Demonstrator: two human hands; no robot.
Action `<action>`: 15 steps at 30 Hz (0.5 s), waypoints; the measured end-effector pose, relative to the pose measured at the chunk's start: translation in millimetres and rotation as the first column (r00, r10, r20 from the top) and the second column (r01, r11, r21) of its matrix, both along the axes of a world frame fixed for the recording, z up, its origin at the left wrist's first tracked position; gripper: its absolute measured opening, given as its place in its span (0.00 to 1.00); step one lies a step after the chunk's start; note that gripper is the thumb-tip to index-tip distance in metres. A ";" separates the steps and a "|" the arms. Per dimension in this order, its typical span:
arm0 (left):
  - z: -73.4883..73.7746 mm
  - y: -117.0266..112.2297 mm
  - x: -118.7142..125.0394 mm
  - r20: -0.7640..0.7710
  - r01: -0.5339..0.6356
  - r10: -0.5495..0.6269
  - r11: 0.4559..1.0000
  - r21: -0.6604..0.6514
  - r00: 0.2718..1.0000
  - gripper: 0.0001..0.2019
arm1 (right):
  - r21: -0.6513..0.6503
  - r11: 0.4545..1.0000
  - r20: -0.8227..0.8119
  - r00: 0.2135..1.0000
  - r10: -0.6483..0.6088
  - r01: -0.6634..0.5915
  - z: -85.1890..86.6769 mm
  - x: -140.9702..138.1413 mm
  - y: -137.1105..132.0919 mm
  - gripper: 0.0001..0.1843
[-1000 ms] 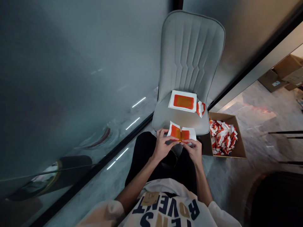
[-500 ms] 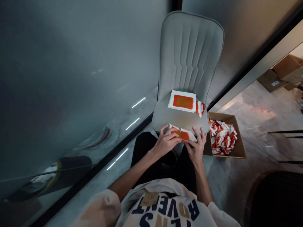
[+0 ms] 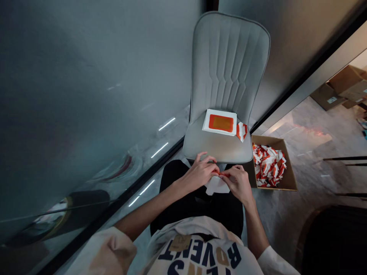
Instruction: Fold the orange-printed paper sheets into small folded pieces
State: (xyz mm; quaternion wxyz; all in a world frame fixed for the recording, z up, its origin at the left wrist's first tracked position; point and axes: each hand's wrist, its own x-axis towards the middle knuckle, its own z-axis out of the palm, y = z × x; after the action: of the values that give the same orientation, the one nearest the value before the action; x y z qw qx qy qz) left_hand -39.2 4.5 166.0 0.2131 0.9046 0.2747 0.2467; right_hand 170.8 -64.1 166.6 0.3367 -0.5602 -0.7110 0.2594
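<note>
Two hands work close together over your lap: your left hand [image 3: 199,172] and your right hand [image 3: 237,182] are both narrowly pinched, holding a folded white paper sheet [image 3: 216,185] between them. Its white part hangs below your fingers, and a thin orange-red strip shows where your fingertips [image 3: 213,172] meet. Your fingers hide most of the fold, so its exact shape is hard to make out.

Just ahead, on a grey upholstered chair seat [image 3: 218,147], lies a flat white sheet [image 3: 206,128] with an orange-red border around an amber centre [image 3: 220,123]. A small folded red-and-white piece [image 3: 241,131] touches its right edge.

The seat's front edge is just past your left fingers. A cardboard box [image 3: 290,173] stands just beside the seat on your right, filled with crumpled red-and-white packets [image 3: 268,166]. A dark glass panel [image 3: 86,76] runs along your left, and a marbled floor [image 3: 301,152] spreads to the right, with more cardboard boxes [image 3: 344,88] well away in the far corner.
</note>
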 end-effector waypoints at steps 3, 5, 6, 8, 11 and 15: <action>3.7 1.6 -3.2 -0.064 0.026 -0.036 0.988 -0.154 0.997 0.04 | -0.163 0.987 -0.096 0.995 -0.012 -0.003 -1.1 4.7 2.0 0.05; 1.7 1.8 -4.6 -0.094 0.016 -0.037 0.977 -0.214 0.995 0.04 | -0.266 0.963 -0.149 0.989 0.004 -0.044 -3.6 8.5 2.4 0.07; -0.4 1.8 -5.1 -0.103 0.010 -0.036 0.971 -0.240 0.994 0.04 | -0.302 0.951 -0.166 0.986 0.018 -0.068 -4.7 10.6 2.2 0.08; -5.2 2.0 -5.9 -0.106 -0.006 -0.026 0.957 -0.290 0.994 0.03 | -0.336 0.937 -0.175 0.984 0.036 -0.094 -6.7 15.4 1.5 0.11; -10.8 3.0 -7.8 -0.099 -0.019 -0.019 0.931 -0.364 0.995 0.03 | -0.350 0.932 -0.159 0.986 0.041 -0.095 -9.9 23.2 -0.7 0.12; -14.9 5.1 -12.5 -0.106 -0.024 -0.023 0.906 -0.422 0.994 0.04 | -0.364 0.926 -0.141 0.989 0.054 -0.102 -15.3 34.9 -5.0 0.11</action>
State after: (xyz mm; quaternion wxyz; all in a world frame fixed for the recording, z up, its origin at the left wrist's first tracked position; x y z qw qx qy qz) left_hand -51.7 9.6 151.1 0.3887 0.8489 0.3331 0.1321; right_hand 205.7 -69.1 151.3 0.2593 -0.5671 -0.6479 0.4374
